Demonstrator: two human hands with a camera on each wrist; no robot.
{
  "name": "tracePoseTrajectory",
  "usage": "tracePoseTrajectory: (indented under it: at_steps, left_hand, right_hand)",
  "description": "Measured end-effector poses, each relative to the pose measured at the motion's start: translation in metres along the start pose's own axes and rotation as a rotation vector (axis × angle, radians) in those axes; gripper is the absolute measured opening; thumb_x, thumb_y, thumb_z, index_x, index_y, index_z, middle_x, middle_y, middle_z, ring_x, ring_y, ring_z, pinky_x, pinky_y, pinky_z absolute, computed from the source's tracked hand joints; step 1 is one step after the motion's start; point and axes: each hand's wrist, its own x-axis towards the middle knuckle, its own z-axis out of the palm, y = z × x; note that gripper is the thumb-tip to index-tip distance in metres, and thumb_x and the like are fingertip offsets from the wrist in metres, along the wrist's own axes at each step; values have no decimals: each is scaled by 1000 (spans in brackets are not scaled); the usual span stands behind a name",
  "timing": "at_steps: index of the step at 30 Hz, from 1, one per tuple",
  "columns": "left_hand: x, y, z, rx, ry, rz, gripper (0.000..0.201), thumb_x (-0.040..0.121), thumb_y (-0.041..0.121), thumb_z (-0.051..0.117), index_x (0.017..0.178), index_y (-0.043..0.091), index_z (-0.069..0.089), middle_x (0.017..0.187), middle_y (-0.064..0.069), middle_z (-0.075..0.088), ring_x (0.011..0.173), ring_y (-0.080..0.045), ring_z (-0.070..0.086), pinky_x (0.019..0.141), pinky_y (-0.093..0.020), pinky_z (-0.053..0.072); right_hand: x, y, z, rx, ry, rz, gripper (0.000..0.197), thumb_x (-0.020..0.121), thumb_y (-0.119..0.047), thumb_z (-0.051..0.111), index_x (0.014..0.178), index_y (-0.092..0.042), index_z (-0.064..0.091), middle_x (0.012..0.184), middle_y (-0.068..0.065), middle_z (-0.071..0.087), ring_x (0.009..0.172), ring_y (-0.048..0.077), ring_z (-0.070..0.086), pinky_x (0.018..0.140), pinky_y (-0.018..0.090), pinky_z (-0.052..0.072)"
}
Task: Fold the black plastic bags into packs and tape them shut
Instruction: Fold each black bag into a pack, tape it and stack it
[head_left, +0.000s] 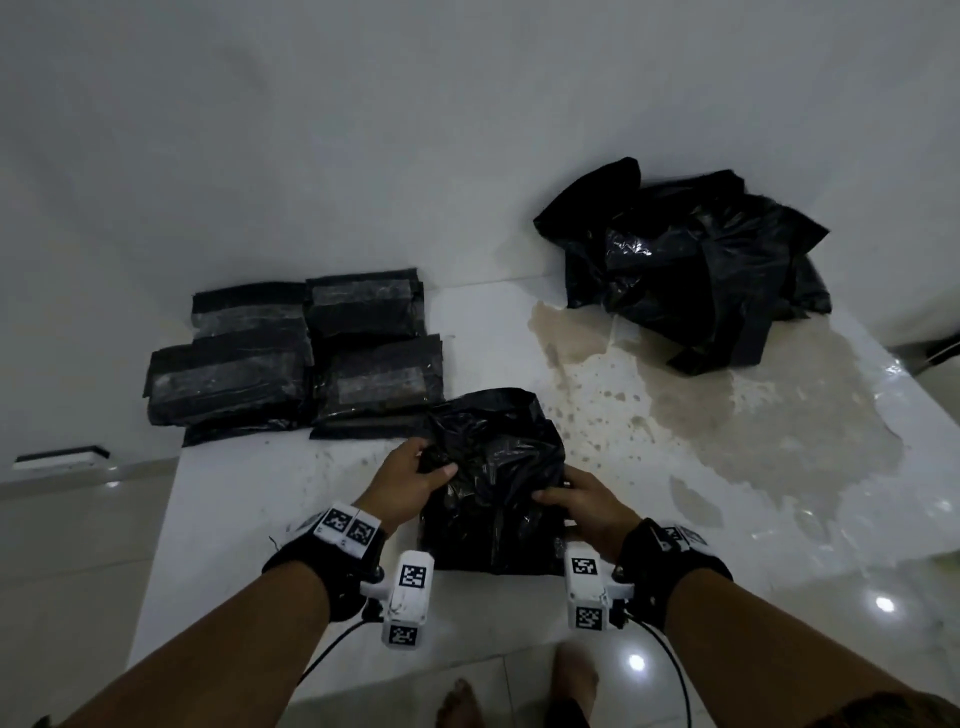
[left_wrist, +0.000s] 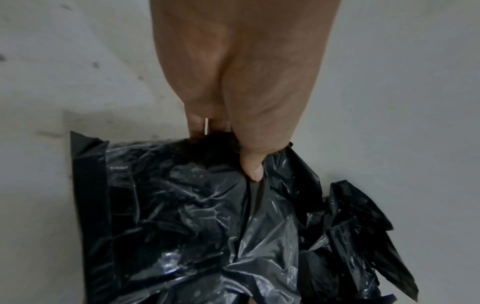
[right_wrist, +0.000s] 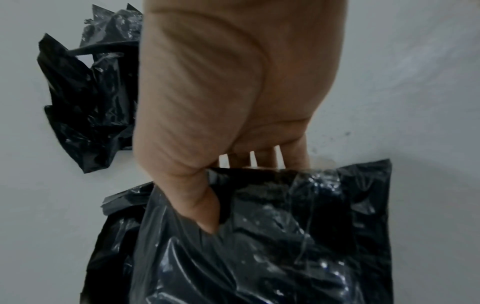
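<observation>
1. Four taped packs (head_left: 296, 364) lie in a block toward the far-left corner of the white bench (head_left: 249, 499), each with a strip of clear tape across its top; more may sit under them, which the head view does not settle. I judge these to be the finished share of the work.
2. One black plastic bag (head_left: 493, 478) lies near the front edge of the bench, at its middle, just beside the nearest pack. It is doubled over but crumpled, with no tape on it.
3. Gripping its left side is the left hand (head_left: 410, 478), thumb on top and fingers curled beneath the plastic.
4. Pinching its right side is the right hand (head_left: 582, 501), thumb pressed into the top layer and fingers tucked under the edge.
5. Beyond them, a brownish stain (head_left: 727, 415) spreads over the right half of the bench.
6. At the far-right corner sits a loose heap of unfolded bags (head_left: 685, 265), well apart from the hands.
7. By my reading the job is partly done: this bag needs flattening, folding and taping, then the heap. No tape roll is in view.
</observation>
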Motion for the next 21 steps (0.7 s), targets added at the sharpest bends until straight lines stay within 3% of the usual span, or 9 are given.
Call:
tracePoseTrajectory:
  at_steps: [2,6,8,10,13,15,18,21]
  left_hand:
    - [-4,-14,0,-1,5,-28,35,90,9,69,121,5,56,113,-14,69,101,-26,68,92,-40,55]
    - [-10,-30,3,6,-5,-53,38,89,9,69,123,4,52,115,-13,65,103,-24,65,89,-34,54]
    - [-12,-35,4,12,-11,-77,39,89,10,70,123,5,52,116,-13,64,104,-24,65,90,-34,54]
    - [-11,-40,4,12,-6,-93,40,87,13,73,122,7,54,119,-13,64,107,-25,64,98,-41,52]
    - [-11,-40,5,-8,5,-114,40,87,18,74,121,9,56,119,-12,65,108,-25,64,100,-44,50]
    - [-9,-37,6,-34,21,-132,37,87,24,73,118,11,57,116,-9,66,105,-24,65,97,-43,52]
    - [-10,-33,8,-55,56,-146,28,91,30,68,112,14,58,113,-8,68,101,-23,67,91,-39,54]
    - [-11,-36,9,-14,69,-159,28,93,31,65,114,14,57,114,-10,67,102,-25,67,92,-41,54]
  right_hand:
    - [-2,6,4,-27,3,-1,30,93,-6,61,117,-24,63,116,7,68,106,28,65,88,43,56]
    - [-3,15,9,-97,32,-22,26,94,0,59,113,-16,62,109,9,68,91,19,65,74,29,54]
    - [0,20,10,-164,50,-38,24,92,0,60,112,-14,64,109,9,69,93,20,66,83,35,55]
    - [2,26,8,-236,70,-67,22,90,-4,65,109,-15,68,109,7,72,98,23,68,94,45,54]
    - [8,31,4,-346,130,-139,19,87,-20,72,105,-18,74,102,-1,75,97,17,69,94,43,54]
    - [10,28,3,-411,185,-185,11,88,-29,71,93,-19,74,90,-4,73,89,15,68,84,36,55]
    - [10,25,3,-473,268,-224,40,91,-37,68,60,-22,47,61,-6,51,63,13,52,61,29,40]
    - [9,24,3,-515,273,-214,45,92,-42,65,58,-24,42,58,-5,48,61,14,50,55,26,33]
